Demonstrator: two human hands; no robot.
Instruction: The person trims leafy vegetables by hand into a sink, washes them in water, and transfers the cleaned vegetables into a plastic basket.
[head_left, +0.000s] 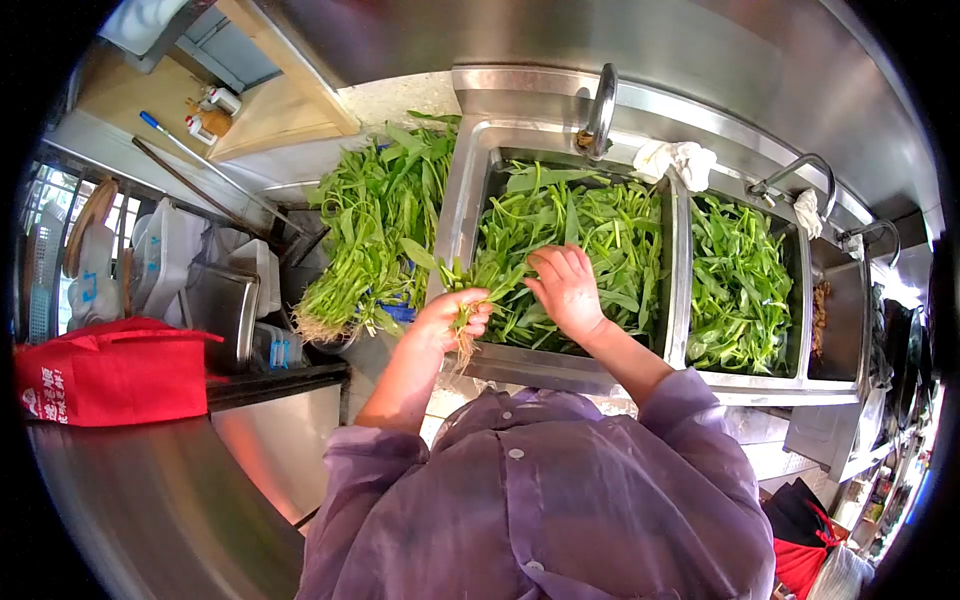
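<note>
My left hand (455, 318) is closed around a small bunch of leafy greens (485, 275), which look like water spinach. Pale roots hang below the fist and the leaves point up and right. Just to the right, my right hand (568, 292) hovers over the left sink basin with its fingers curled inward; whatever they may hold is hidden. Loose cut greens (610, 240) fill that basin beneath both hands. To the left of the sink stands a large heap of greens (385, 200) with the roots still on.
More greens (738, 290) fill the middle basin. Curved taps (603, 110) rise along the back, and a white cloth (676, 163) hangs on the sink's rear edge. At left are plastic tubs (165, 245) and a red bag (120, 375) on a steel counter (160, 500).
</note>
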